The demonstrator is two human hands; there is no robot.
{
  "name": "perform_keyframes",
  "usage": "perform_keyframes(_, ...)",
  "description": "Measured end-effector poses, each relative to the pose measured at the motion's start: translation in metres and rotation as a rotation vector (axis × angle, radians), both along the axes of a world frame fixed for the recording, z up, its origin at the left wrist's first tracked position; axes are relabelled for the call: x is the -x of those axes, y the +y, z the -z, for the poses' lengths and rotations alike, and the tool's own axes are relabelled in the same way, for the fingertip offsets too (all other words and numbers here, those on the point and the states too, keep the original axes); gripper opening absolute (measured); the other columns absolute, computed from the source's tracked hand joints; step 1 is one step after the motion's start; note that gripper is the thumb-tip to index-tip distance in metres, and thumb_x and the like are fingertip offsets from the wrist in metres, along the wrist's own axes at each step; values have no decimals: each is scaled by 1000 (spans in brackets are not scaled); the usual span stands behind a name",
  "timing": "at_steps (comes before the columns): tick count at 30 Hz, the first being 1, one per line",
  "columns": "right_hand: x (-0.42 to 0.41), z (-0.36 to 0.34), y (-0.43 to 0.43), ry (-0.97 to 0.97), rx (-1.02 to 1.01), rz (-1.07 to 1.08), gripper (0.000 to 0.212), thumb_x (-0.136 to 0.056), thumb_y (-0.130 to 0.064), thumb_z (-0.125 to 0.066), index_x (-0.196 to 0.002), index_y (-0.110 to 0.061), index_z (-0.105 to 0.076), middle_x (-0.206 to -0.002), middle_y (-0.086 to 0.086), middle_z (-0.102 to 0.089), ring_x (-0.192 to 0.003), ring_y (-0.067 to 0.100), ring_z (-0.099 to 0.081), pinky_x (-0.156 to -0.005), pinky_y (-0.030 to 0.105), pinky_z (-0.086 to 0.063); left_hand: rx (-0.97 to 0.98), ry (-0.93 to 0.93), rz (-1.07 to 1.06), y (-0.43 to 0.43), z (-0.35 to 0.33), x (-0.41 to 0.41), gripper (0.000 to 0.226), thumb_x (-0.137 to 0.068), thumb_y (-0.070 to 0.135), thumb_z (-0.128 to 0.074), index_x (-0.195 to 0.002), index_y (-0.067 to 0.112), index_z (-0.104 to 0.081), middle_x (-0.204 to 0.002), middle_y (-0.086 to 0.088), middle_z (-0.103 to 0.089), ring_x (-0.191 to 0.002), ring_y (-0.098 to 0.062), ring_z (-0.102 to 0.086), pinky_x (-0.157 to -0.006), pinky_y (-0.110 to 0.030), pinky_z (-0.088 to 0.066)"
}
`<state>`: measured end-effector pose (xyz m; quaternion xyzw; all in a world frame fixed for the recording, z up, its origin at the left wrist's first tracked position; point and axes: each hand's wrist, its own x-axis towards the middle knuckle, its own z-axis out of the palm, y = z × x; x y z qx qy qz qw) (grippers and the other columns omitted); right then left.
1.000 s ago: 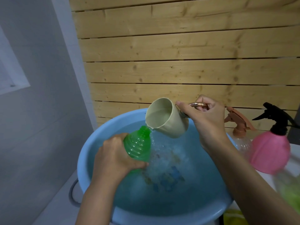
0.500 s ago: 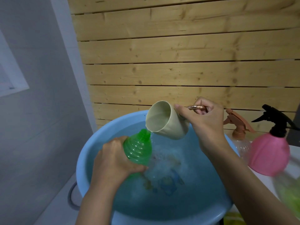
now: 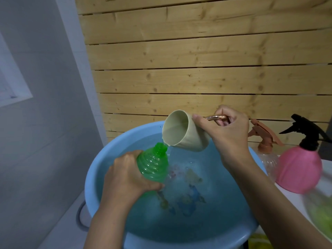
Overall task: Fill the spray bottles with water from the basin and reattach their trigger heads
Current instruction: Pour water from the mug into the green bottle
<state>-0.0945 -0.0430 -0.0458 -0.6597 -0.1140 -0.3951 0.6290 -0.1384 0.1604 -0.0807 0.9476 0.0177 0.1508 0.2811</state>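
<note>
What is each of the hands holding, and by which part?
The left hand grips the green bottle around its body; the right hand holds the beige cup by its metal handle.

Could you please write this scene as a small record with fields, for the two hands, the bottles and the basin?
left hand: grips the green bottle, tilted over the basin
right hand: holds the beige cup by its handle, tipped to the bottle's neck
green bottle: trigger head off, neck open
basin: light blue, holds water
beside the basin: clear bottle and pink bottle, trigger heads on
</note>
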Motion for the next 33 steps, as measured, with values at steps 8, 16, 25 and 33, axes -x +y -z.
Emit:
perform_keyframes(8,0,1,0,-34,16,0,54,-69,-7,-83,-49,-20,-34,-44,-15,-32,-47,0,-30,-48,9,-24,-17,28,-7,0,1,-1,65,-34,47,-89,-91,29,-66,-83,11,-67,-87,-18,-63,-69,-28,-51)
perform_keyframes(16,-1,2,1,-47,72,47,53,-69,-13,-84,-51,-11,-34,-52,-9,-29,-51,2,-26,-50,16,-22,-25,22,-8,0,0,-1,65,-34,46,-89,-92,28,-67,-82,12,-66,-88,-19,-63,-67,-26,-48)
perform_keyframes(25,0,1,1,-59,46,30,50,-70,-10,-83,-52,-16,-36,-55,-5,-33,-51,1,-29,-50,11,-24,-30,23,-6,1,2,-2,67,-33,49,-89,-93,30,-66,-84,11,-67,-87,-18,-63,-67,-26,-48)
perform_keyframes(33,0,3,1,-97,77,61,50,-70,-11,-83,-52,-11,-36,-57,-2,-36,-53,2,-31,-51,14,-25,-9,15,-1,2,2,-1,64,-32,46,-89,-89,29,-67,-79,11,-66,-84,-18,-63,-68,-29,-51)
